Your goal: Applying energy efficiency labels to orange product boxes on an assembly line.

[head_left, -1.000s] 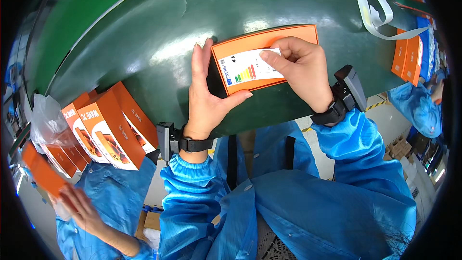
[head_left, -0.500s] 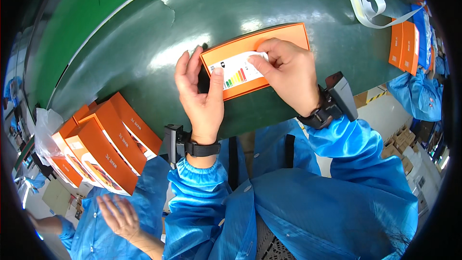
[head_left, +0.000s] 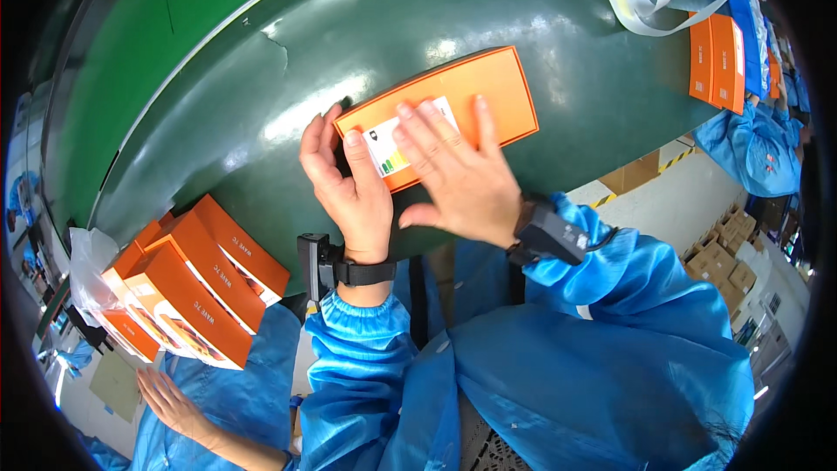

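A long orange box (head_left: 507, 87) lies aslant on the dark green tabletop in front of me. A white label (head_left: 385, 141) with coloured bars is on its upper face, partly covered by my fingers. My left hand (head_left: 359, 205) holds the box's left end, thumb on top near the label's edge and fingers around the far corner. My right hand (head_left: 462, 179) lies flat over the label, fingers stretched out and apart, its thumb off the near edge of the box. Both wrists wear black straps with small devices.
Several upright orange boxes (head_left: 196, 301) cluster at the table's left edge, beside clear plastic wrap (head_left: 87, 266). A co-worker's hand (head_left: 179, 406) is below them. At the far right are a looped white strip (head_left: 623, 0), more orange boxes (head_left: 717, 61) and another person's blue sleeve (head_left: 754, 153).
My right hand has gone from pinching the label's right end to lying flat across it. The label now rests down on the box, which sits slightly farther left in view.
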Tool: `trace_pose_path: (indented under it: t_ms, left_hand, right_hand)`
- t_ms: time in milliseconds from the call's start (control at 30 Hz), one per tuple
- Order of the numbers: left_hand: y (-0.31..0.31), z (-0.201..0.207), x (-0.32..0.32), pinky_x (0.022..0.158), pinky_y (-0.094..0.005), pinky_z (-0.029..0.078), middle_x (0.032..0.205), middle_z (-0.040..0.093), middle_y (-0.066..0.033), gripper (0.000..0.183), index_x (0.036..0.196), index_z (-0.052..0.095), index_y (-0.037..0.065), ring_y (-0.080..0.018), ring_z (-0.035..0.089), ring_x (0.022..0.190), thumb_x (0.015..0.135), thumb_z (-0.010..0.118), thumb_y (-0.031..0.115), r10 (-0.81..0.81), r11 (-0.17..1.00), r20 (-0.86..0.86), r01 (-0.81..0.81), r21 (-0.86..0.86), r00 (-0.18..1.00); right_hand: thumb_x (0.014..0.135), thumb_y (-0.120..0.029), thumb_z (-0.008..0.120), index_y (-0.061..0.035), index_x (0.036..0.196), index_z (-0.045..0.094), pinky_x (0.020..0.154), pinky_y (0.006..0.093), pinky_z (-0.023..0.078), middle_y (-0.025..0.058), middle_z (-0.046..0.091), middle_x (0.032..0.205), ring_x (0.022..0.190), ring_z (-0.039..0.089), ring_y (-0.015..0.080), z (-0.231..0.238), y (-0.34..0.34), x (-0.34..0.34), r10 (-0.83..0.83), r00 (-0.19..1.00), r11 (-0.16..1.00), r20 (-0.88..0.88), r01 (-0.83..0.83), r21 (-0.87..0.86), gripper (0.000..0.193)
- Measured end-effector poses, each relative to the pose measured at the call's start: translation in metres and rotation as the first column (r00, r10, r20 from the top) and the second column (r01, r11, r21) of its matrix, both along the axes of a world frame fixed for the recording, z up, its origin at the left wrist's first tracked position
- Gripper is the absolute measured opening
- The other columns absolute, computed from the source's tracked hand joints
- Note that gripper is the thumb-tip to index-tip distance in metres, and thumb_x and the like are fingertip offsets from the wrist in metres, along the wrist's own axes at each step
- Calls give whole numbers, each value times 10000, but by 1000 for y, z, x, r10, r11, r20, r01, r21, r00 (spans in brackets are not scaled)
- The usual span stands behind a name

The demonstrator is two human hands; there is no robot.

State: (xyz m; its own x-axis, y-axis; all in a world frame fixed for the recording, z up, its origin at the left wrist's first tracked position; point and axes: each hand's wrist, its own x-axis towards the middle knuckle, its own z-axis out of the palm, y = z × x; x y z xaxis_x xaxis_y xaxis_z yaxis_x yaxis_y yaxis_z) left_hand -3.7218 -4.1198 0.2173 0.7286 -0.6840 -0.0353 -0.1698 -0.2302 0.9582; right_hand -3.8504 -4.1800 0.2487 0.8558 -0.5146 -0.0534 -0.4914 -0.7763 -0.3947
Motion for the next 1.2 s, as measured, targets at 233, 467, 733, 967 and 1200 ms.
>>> trace_pose_path:
  t_ms: [233, 467, 733, 967, 1200]
  left_hand:
    - [4, 0, 0, 955, -318, 393, 1266, 496, -190, 324, 1247, 353, 5, -208, 511, 1112, 968, 423, 154, 5, 1000, 6, -5, 13, 1000]
    - [-2, 1, -1, 954, -330, 399, 1267, 494, -194, 324, 1251, 354, 15, -224, 514, 1110, 983, 385, 194, 62, 998, -31, -63, -14, 998]
    - [18, -10, 3, 980, -367, 359, 1248, 493, -207, 437, 1314, 253, -3, -253, 574, 1055, 990, 358, 271, 106, 989, -88, -96, 110, 990]
    - [18, -21, 8, 940, -326, 407, 1161, 533, -173, 398, 1306, 284, -31, -245, 572, 1042, 952, 418, 95, 259, 965, -167, -248, 81, 951]
    - [5, -19, 1, 906, -325, 436, 1169, 509, -156, 456, 1330, 271, -29, -235, 579, 999, 932, 461, 85, 327, 940, -165, -301, 161, 931]
  right_hand:
    - [651, -678, 540, -69, 1399, 302, 1042, 634, 97, 131, 256, 1469, 1367, 219, 291, -1, -37, -52, -156, 979, 970, -131, 127, -210, 994]
    - [569, -333, 784, -131, 1382, 334, 1024, 555, 235, 184, 431, 1206, 1191, 365, 376, 3, -85, -28, 138, 988, 990, 65, -135, -41, 951]
    - [552, -381, 799, -88, 1347, 379, 962, 497, 334, 232, 386, 1188, 1106, 398, 412, 66, -90, -153, -388, 832, 911, 396, 412, 27, 946]
    - [643, -396, 767, -45, 1363, 313, 964, 477, 327, 229, 376, 1233, 1139, 367, 391, 122, -189, -317, -784, 229, 130, 577, 969, -208, 921]
    - [644, -480, 720, -159, 1335, 377, 898, 512, 400, 232, 434, 1199, 1108, 426, 411, 82, -255, -371, -980, 8, -49, 200, 959, -279, 836]
